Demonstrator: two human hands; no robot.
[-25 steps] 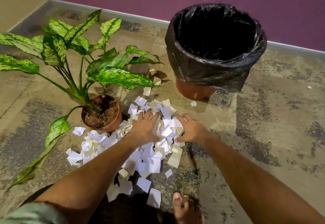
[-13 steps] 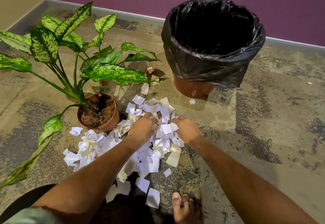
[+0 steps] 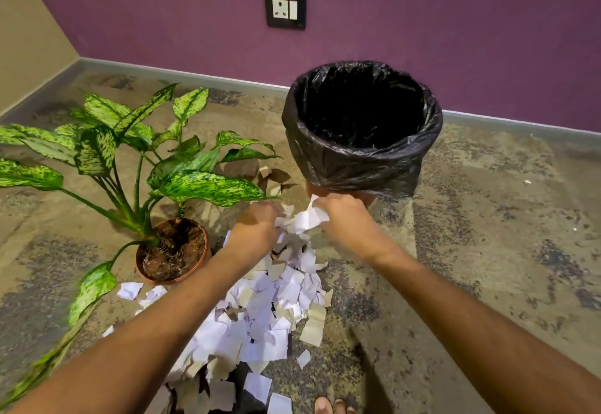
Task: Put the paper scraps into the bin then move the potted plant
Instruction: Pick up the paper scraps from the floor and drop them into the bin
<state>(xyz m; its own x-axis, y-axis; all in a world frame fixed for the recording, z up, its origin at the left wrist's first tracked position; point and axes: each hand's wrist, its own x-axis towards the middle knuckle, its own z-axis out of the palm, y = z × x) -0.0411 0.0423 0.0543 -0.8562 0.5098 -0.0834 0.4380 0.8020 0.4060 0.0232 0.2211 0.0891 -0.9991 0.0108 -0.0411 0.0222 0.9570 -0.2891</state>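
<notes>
You are looking at a mottled grey and tan floor [image 3: 487, 251], worn in dark patches. Along its far edge runs a grey skirting strip [image 3: 195, 73] under a purple wall [image 3: 422, 23], which carries a black socket plate [image 3: 285, 9]. At the far left corner a beige wall [image 3: 26, 39] meets it.

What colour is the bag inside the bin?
Black: the bag lining the bin, seen best in the head view.

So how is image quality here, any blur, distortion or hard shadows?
Head view: wide-angle bend curves the skirting; the hands, left and right, and their paper scraps are motion-smeared; the bin interior is pure black; arm shadows on the floor are soft.
</notes>
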